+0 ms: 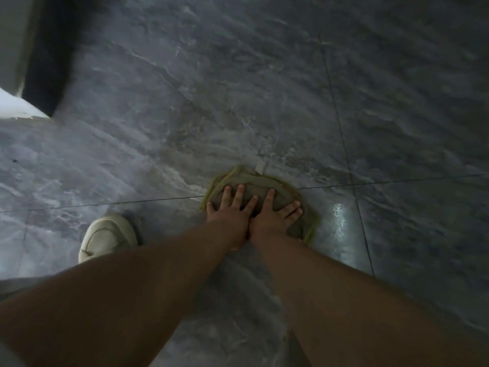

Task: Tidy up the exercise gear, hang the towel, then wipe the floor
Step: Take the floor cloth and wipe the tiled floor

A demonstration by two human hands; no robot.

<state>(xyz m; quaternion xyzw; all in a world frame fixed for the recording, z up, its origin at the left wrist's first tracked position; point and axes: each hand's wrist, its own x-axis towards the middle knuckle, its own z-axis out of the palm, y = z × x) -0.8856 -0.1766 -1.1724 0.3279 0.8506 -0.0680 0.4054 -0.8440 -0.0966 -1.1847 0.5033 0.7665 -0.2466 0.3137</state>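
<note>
A folded grey cloth with a yellow-green edge [254, 178] lies flat on the grey marble-look floor tiles [264, 88], just over a tile joint. Both of my hands press down on it side by side, fingers straight and spread. My left hand [230, 210] covers the cloth's left part. My right hand [275, 218] covers its right part, and the two touch at the thumbs. A wet, shiny patch [338, 221] shows on the tile just to the right of the cloth.
My pale shoe [105, 237] stands on the floor left of my arms. A dark skirting and wall corner [45, 62] rise at the upper left, with a bright white strip [16, 107] beside them. Floor tiles stretch ahead and to the right.
</note>
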